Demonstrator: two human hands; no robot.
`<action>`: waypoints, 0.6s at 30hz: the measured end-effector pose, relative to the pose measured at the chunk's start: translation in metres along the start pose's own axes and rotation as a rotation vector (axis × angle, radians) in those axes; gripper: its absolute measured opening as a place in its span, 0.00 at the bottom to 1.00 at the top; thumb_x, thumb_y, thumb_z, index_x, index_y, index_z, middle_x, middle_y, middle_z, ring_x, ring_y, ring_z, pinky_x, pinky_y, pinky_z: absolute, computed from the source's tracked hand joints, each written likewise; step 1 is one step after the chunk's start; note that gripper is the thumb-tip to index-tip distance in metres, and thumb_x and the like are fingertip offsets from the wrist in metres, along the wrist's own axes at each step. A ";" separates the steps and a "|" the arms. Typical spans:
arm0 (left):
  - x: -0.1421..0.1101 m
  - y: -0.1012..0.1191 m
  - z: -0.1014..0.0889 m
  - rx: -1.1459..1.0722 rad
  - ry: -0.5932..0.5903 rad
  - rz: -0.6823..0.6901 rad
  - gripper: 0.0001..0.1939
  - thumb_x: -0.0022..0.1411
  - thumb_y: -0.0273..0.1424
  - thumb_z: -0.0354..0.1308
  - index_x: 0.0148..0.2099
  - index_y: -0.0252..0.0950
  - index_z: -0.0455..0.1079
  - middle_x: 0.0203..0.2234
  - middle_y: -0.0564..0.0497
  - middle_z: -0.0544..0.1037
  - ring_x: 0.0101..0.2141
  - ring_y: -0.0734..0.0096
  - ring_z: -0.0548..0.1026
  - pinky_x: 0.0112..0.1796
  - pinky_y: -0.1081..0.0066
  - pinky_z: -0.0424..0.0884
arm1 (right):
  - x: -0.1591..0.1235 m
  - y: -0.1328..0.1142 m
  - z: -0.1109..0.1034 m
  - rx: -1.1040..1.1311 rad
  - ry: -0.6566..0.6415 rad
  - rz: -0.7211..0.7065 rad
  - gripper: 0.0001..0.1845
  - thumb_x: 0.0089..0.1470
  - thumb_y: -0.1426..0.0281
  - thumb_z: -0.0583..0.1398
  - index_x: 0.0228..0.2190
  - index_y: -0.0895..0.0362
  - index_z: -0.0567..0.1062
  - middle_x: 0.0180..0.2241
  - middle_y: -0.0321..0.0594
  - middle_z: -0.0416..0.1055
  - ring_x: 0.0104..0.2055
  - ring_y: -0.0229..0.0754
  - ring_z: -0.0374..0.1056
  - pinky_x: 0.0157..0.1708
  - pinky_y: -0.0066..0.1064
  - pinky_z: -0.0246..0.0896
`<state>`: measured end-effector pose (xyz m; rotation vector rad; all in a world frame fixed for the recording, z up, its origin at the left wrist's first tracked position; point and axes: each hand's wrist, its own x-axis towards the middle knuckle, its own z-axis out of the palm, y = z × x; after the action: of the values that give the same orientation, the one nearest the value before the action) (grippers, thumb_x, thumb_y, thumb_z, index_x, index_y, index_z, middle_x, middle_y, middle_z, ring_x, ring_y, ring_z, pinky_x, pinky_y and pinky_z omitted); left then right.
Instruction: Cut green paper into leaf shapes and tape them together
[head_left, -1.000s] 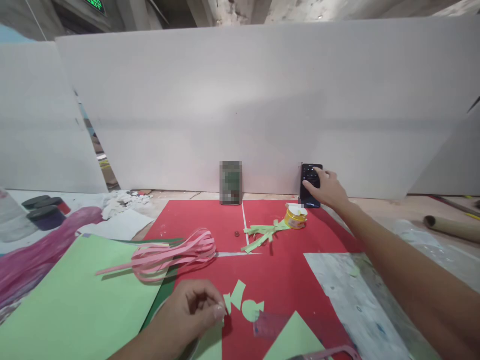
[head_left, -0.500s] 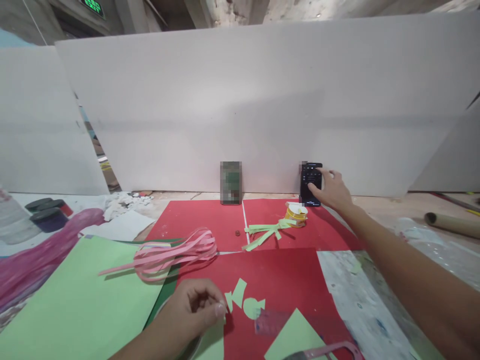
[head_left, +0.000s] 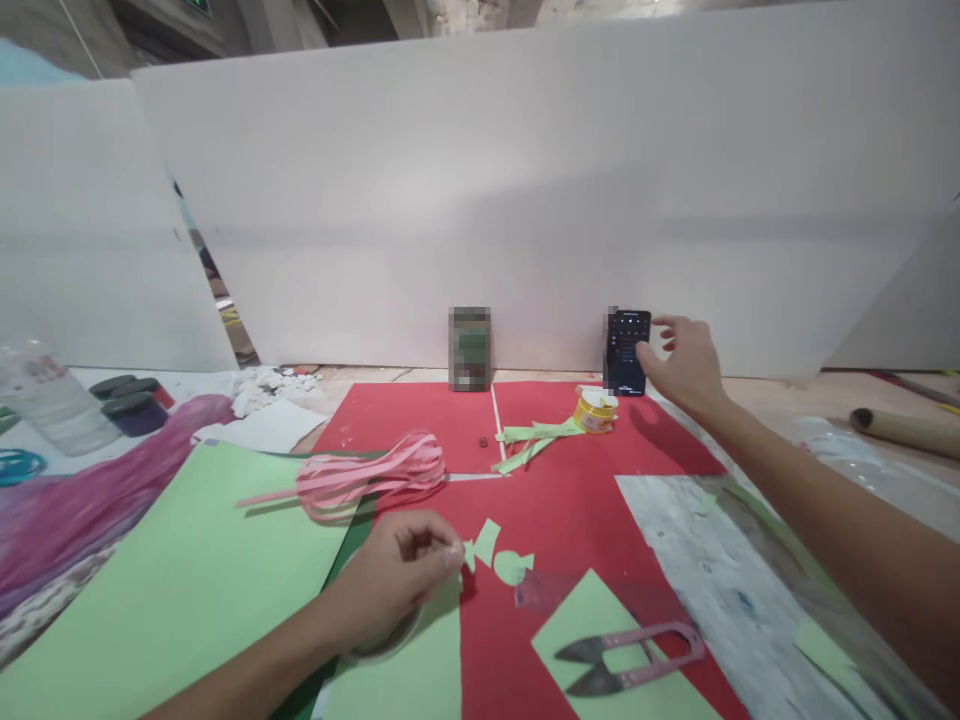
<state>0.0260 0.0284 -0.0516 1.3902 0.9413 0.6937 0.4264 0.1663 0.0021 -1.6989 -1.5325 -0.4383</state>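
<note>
My right hand (head_left: 688, 362) reaches out beside a dark phone (head_left: 630, 352) that leans upright against the white board. Its thumb and fingers are apart, the thumb by the screen's right edge, and it does not grip the phone. My left hand (head_left: 411, 560) is closed in a pinch over the red paper (head_left: 480, 660); what is between the fingertips, if anything, I cannot make out. Small green paper cutouts (head_left: 513, 567) lie just right of its fingertips. Thread snips (head_left: 634, 657) with pink handles rest on a green paper square (head_left: 592, 605). Partly beneath my left hand is a round rim (head_left: 394, 645).
A pink ribbon bundle (head_left: 375, 475) lies across the large green sheet (head_left: 187, 580). Green strips (head_left: 536, 437) run up to a yellow tape roll (head_left: 596, 412). A second phone (head_left: 470, 350) leans at the back centre. Paint pots (head_left: 135, 412) and plastic bottles (head_left: 56, 395) stand left.
My right hand has drawn slightly away from the phone's screen, to the right. My left hand keeps its pinch. The view has tilted down, showing the snips whole.
</note>
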 end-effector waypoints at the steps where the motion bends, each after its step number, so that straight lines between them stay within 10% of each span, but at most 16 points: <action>1: -0.002 0.002 0.000 0.031 0.030 0.045 0.18 0.55 0.45 0.60 0.30 0.34 0.67 0.14 0.59 0.61 0.14 0.82 0.53 0.17 0.78 0.49 | -0.009 -0.016 -0.011 0.073 -0.049 0.017 0.20 0.53 0.63 0.54 0.46 0.60 0.69 0.38 0.49 0.69 0.37 0.48 0.67 0.41 0.42 0.62; 10: -0.032 0.060 0.025 0.488 0.281 0.664 0.14 0.51 0.38 0.65 0.29 0.35 0.65 0.15 0.63 0.52 0.18 0.81 0.51 0.20 0.77 0.50 | -0.136 -0.179 -0.120 1.090 -1.127 0.079 0.17 0.56 0.55 0.57 0.36 0.56 0.75 0.32 0.40 0.72 0.34 0.39 0.68 0.39 0.33 0.63; 18: -0.055 0.069 0.038 0.695 0.297 1.027 0.17 0.50 0.41 0.66 0.28 0.35 0.65 0.16 0.63 0.49 0.18 0.81 0.49 0.21 0.76 0.50 | -0.157 -0.195 -0.168 1.071 -1.264 0.102 0.10 0.53 0.63 0.62 0.28 0.57 0.73 0.29 0.36 0.68 0.32 0.36 0.65 0.35 0.30 0.61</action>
<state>0.0411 -0.0319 0.0219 2.4825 0.6569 1.4444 0.2498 -0.0720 0.0585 -1.0559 -1.8527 1.5363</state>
